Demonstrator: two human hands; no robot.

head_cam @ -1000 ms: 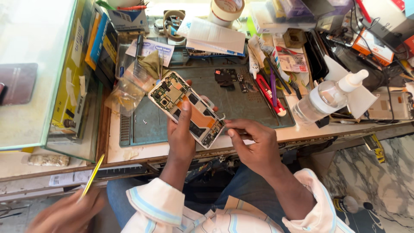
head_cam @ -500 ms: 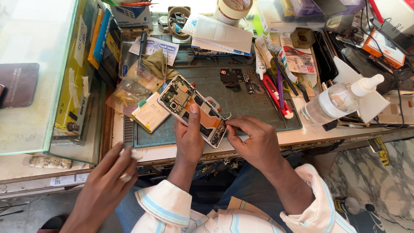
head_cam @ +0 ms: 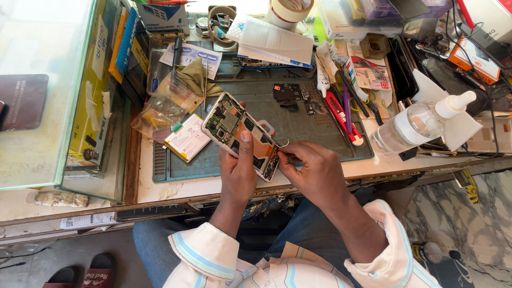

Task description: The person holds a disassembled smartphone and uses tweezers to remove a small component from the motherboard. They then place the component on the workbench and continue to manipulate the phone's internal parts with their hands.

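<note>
A: Bare circuit boards are exposed inside the opened phone (head_cam: 241, 134), which is held tilted over the green mat (head_cam: 298, 125) by the left hand (head_cam: 238, 169), thumb laid across its middle.

B: And the right hand (head_cam: 313, 169)?

A: Pinched narrow on tweezers (head_cam: 282, 144) at the phone's lower edge. The phone is judged light, stiff, fragile; it is best gripped by the frame's 2 long edges.
</note>
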